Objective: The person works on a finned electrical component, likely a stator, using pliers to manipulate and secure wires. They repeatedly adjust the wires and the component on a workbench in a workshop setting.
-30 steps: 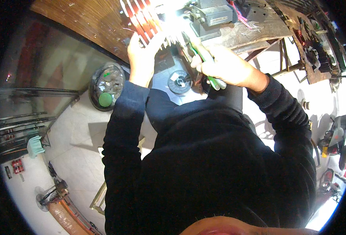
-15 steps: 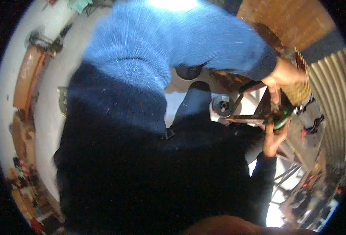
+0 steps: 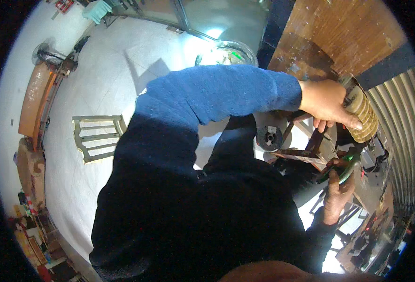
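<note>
On the right side, my left hand (image 3: 327, 102), in a blue sleeve, lies over the upper end of a ribbed straw-coloured roll (image 3: 363, 117). Its thumb rests along the ridges and its other fingers curl under the palm. Nearer to me, my right hand (image 3: 339, 193), in a dark sleeve, is closed round a glossy dark-green rounded piece (image 3: 350, 172). This piece has a curved rim and a bright green glint; the fingers cover much of it, so its full shape cannot be made out.
A wooden frame (image 3: 299, 154) stands beside my knee, near a black spool (image 3: 269, 137). Corrugated sheeting (image 3: 402, 136) lines the right side, with a brown wooden board (image 3: 343, 28) above. At left are a slatted chair back (image 3: 99, 137) and an orange-brown bench (image 3: 33, 101).
My left hand has drawn away from the green piece and lies on the roll. My right hand has moved lower with the green piece. The view has shifted, uncovering floor and a glass bowl.
</note>
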`<state>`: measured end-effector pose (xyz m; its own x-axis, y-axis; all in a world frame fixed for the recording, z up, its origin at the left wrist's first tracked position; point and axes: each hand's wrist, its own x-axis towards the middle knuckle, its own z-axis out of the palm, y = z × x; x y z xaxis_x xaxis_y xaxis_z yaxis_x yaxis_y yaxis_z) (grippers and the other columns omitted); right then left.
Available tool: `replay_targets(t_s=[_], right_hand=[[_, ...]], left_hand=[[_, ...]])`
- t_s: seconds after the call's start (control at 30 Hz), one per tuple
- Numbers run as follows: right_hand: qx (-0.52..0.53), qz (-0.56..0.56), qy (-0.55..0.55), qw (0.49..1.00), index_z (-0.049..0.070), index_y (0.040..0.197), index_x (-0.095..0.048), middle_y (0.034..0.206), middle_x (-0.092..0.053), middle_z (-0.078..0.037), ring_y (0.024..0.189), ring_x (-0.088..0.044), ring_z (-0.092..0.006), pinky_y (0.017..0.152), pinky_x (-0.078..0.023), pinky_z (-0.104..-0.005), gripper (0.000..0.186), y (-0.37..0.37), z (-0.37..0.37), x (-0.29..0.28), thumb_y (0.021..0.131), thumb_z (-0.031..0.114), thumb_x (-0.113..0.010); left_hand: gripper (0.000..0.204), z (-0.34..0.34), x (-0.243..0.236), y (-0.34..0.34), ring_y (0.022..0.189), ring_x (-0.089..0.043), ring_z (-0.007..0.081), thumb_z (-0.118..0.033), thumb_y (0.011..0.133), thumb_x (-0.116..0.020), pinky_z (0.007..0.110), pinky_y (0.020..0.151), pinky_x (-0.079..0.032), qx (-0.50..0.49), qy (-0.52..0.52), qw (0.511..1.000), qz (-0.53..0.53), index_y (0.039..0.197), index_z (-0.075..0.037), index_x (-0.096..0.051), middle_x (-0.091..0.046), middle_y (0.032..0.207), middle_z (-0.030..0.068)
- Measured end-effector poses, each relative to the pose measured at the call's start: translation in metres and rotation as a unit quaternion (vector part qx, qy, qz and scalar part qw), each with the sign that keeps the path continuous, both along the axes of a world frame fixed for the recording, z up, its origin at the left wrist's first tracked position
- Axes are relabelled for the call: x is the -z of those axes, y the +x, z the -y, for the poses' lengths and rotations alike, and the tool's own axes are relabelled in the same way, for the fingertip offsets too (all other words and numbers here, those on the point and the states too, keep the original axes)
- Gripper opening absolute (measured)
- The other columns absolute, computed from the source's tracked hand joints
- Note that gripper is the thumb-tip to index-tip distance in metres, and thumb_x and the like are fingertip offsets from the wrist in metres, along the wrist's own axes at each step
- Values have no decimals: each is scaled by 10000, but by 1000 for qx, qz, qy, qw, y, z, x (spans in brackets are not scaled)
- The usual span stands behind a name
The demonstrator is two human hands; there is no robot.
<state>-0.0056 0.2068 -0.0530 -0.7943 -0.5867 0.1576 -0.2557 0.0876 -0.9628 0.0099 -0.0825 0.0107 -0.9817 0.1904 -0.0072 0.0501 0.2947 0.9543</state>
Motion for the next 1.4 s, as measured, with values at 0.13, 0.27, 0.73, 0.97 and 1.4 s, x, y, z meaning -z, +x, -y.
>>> replay_targets(t_s=[0.13, 0.27, 0.73, 0.97, 1.4], right_hand=[[69, -95, -15, 993, 16, 1260, -559, 1130, -635, -59, 994, -608, -154, 885, -510, -303, 346, -32, 32, 27, 927, 23, -652], [76, -124, -67, 987, 26, 1312, -548, 1198, -637, -83, 1027, -617, -172, 913, -508, -307, 384, -63, 59, 46, 940, 2, -638], [48, 48, 23, 997, -15, 1353, -588, 1262, -637, -101, 1021, -664, -184, 899, -527, -327, 460, -2, -67, -34, 920, 138, -604], [-41, 156, 47, 986, -21, 1331, -625, 1217, -665, -84, 1038, -615, -146, 915, -502, -302, 413, 0, -36, -15, 950, 138, -637], [-89, 103, 126, 983, -50, 1201, -674, 1086, -696, -99, 936, -676, -162, 845, -549, -303, 364, -43, -14, -18, 904, 161, -675]], left_hand=[[835, -3, -18, -12, 529, -718, 232, -728, 923, -594, 318, 438, -573, -56, 8, 998, 29, 810, 97, -663, -703, 677, 180], [914, 5, -35, -30, 573, -729, 250, -786, 930, -502, 305, 425, -567, -8, 84, 993, 87, 1153, 92, -628, -691, 796, 220], [408, -20, 56, -14, 890, -716, 139, -193, 943, -767, 235, 693, -591, -71, 230, 970, -13, 1291, -66, -596, -704, 1061, 57], [458, -27, 93, -24, 976, -698, 141, -111, 908, -791, 283, 748, -596, -91, 211, 970, -82, 1308, -64, -574, -701, 1141, 56], [579, -26, 105, -33, 1068, -684, 156, -55, 879, -798, 289, 865, -582, -112, 161, 968, -156, 1382, -41, -511, -681, 1213, 68]])
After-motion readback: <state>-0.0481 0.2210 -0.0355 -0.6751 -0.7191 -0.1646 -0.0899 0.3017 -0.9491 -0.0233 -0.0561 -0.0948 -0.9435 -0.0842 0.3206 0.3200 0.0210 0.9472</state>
